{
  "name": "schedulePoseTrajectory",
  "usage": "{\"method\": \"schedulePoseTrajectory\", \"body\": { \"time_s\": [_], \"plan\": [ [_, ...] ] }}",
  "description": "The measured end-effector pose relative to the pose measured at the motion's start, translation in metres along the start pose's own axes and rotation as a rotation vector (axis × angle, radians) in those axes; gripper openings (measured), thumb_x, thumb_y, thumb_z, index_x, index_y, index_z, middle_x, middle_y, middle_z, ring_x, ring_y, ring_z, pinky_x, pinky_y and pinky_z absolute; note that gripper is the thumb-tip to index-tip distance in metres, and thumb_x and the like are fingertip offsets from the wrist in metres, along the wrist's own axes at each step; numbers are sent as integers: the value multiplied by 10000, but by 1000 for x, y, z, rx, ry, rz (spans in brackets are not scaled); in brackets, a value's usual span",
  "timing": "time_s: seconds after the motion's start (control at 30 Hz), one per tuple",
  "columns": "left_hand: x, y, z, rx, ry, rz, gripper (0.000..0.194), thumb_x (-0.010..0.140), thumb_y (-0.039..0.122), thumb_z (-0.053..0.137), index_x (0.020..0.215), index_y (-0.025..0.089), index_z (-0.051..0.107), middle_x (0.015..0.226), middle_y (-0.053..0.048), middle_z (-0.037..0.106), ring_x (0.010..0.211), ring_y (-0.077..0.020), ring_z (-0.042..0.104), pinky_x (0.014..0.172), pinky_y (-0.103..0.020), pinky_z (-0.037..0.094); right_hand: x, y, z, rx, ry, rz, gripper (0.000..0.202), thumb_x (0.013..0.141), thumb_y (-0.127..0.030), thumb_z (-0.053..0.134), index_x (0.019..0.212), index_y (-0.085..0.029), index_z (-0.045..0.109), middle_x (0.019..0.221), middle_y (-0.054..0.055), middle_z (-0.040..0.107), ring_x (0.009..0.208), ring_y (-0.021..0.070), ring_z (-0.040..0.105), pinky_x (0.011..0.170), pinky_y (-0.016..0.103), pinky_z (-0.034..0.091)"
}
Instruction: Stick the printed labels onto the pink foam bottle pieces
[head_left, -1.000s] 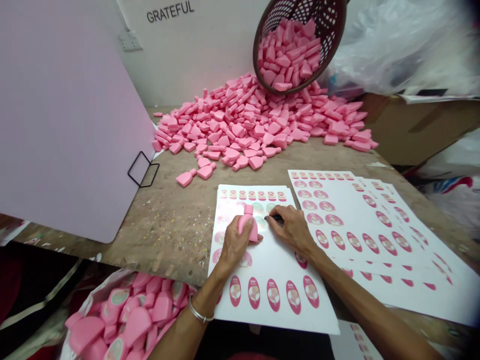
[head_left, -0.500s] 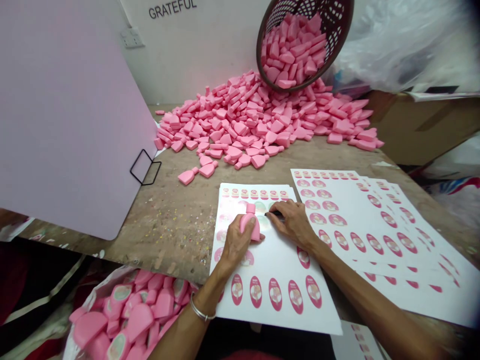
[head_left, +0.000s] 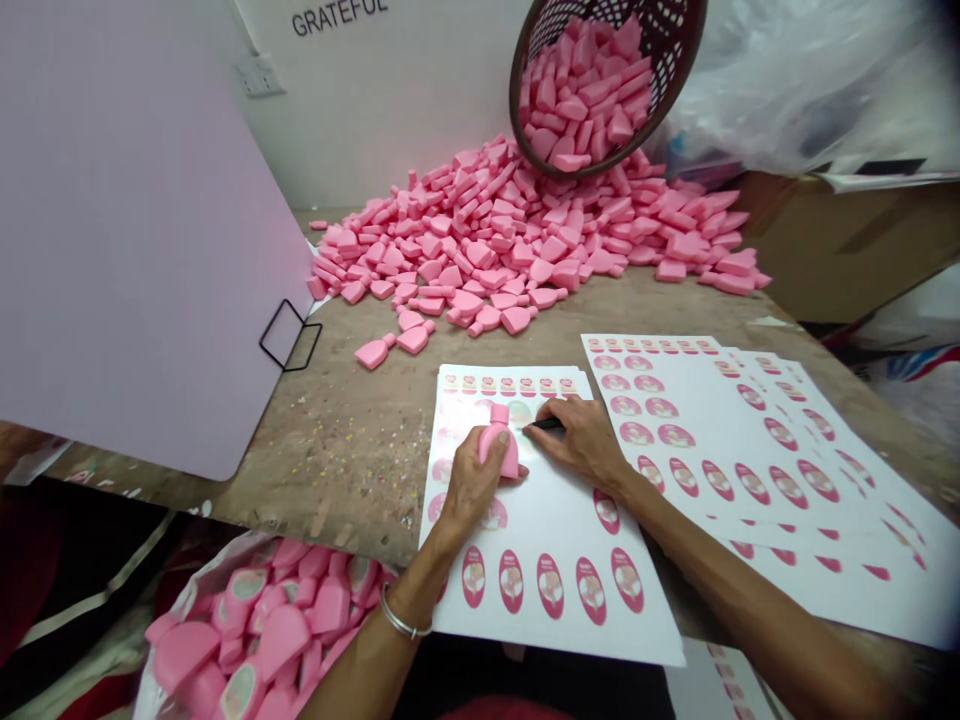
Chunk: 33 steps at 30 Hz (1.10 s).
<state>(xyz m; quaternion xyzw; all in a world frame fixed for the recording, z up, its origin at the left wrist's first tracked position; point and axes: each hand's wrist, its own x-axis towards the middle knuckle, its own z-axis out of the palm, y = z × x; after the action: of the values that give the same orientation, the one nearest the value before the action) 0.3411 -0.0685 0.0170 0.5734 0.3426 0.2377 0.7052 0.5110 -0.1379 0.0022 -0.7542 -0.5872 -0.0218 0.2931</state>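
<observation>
My left hand (head_left: 471, 485) is closed around a pink bottle-shaped piece (head_left: 498, 445), its neck pointing away from me and my thumb on its face. A little to the right, my right hand (head_left: 581, 440) pinches a slim black tool (head_left: 546, 424). The tool's tip points left at the sticker sheet, close to the pink piece; its exact kind is unclear. Both hands are over the white sheet of pink labels (head_left: 550, 585). Oval labels run along its near edge, and small ones line the far edge. The pink piece and my left hand cover part of the sheet.
More label sheets (head_left: 720, 400) fan out on the right. Behind lies a big heap of pink bottle pieces (head_left: 480, 255), beneath a tipped brown basket (head_left: 521, 130). A bag (head_left: 154, 680) of labelled pieces sits below the table edge. A pale board (head_left: 142, 250) stands left.
My right hand has shifted slightly left and up, and more of the black tool shows. My left hand keeps hold of the pink piece, nearly unmoved.
</observation>
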Motion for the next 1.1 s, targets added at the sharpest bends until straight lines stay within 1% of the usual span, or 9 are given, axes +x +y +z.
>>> {"method": "schedulePoseTrajectory", "body": {
  "time_s": [0.13,0.27,0.3,0.37,0.47,0.57,0.7,0.83,1.1],
  "plan": [
    [0,3,1,-64,51,-46,511,782,616,571,983,148,532,739,-25,613,586,-172,670,615,-327,581,-4,-6,-8,99,79,15,183,773,-372,647,727,-211,574,722,29,637,729,195,555,737,356,400],
    [-4,5,0,-133,54,-45,527,782,640,559,969,147,554,785,-42,625,617,-169,666,628,-315,579,-8,-20,-26,405,160,237,239,770,-424,656,716,-210,565,689,13,608,630,154,537,608,302,442],
    [-7,6,0,-167,49,-46,541,789,650,541,969,141,565,794,-54,632,645,-177,670,639,-314,579,-9,-25,-31,471,161,281,246,771,-438,656,726,-208,581,685,11,610,619,148,540,591,294,447],
    [-13,8,-1,-254,30,-68,590,809,673,489,982,120,597,817,-85,649,708,-199,674,661,-327,582,-10,-37,-41,540,123,317,245,766,-449,666,800,-208,646,710,14,640,634,150,565,598,294,463],
    [-23,14,0,-373,-19,-117,639,827,686,442,1028,112,638,870,-110,666,737,-216,671,649,-356,590,-10,-55,-50,555,53,308,269,766,-442,676,938,-239,715,854,34,707,753,182,628,663,315,494],
    [-31,23,0,-442,-47,-139,606,842,661,445,1022,122,657,849,-97,667,702,-211,668,617,-367,595,-9,-67,-53,545,38,251,226,778,-427,672,922,-265,737,936,34,725,872,213,647,736,347,503],
    [-36,31,0,-485,-50,-154,566,866,617,444,996,111,662,805,-90,661,671,-208,665,579,-361,596,-10,-74,-57,505,43,179,211,792,-421,660,905,-265,745,889,36,728,828,218,648,713,366,501],
    [-39,34,-1,-478,-72,-153,558,891,598,404,1056,123,645,814,-90,671,667,-209,673,569,-357,595,-12,-79,-60,458,36,124,221,808,-426,639,904,-258,745,834,39,723,765,207,634,683,367,496],
    [-41,37,-1,-483,-87,-135,541,913,562,385,1088,113,632,812,-86,669,671,-194,672,580,-337,596,-14,-81,-59,422,31,102,225,814,-399,646,926,-228,741,837,37,720,765,183,627,690,340,494]
  ]
}}
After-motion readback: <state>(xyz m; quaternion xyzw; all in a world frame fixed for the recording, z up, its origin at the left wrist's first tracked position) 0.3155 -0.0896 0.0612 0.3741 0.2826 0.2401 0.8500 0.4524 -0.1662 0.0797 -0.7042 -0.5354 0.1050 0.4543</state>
